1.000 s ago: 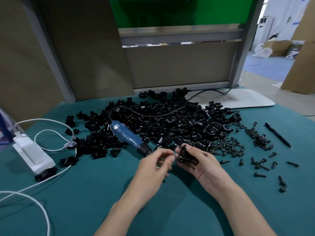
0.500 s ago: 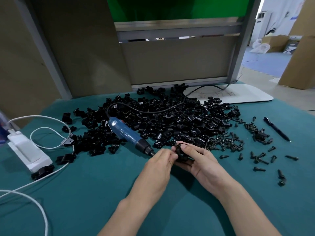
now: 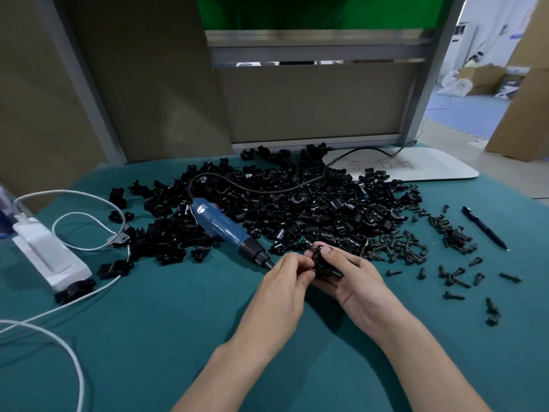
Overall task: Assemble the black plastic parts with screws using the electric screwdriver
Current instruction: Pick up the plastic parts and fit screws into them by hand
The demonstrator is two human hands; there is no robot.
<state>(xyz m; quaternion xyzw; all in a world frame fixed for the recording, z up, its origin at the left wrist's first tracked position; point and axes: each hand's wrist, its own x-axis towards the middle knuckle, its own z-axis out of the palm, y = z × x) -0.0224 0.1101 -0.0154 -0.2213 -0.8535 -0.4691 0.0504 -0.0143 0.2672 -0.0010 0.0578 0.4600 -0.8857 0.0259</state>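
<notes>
Black plastic part (image 3: 323,264): one, held above the near centre of the teal table (image 3: 166,322), gripped by the right hand (image 3: 355,282) with thumb and fingers curled round it. The left hand (image 3: 285,282) pinches its left edge; whether a screw sits there is too small to tell. Electric screwdriver (image 3: 224,228): one, blue, lying unheld just left of the hands, its label unreadable. Heap of black parts (image 3: 312,209) beyond the hands: too many to count. Loose screws (image 3: 398,249), right of centre: also uncounted. Pen (image 3: 484,228): one, far right. White board (image 3: 421,169), far right, bears illegible handwriting. White charger (image 3: 47,257): one, far left.
</notes>
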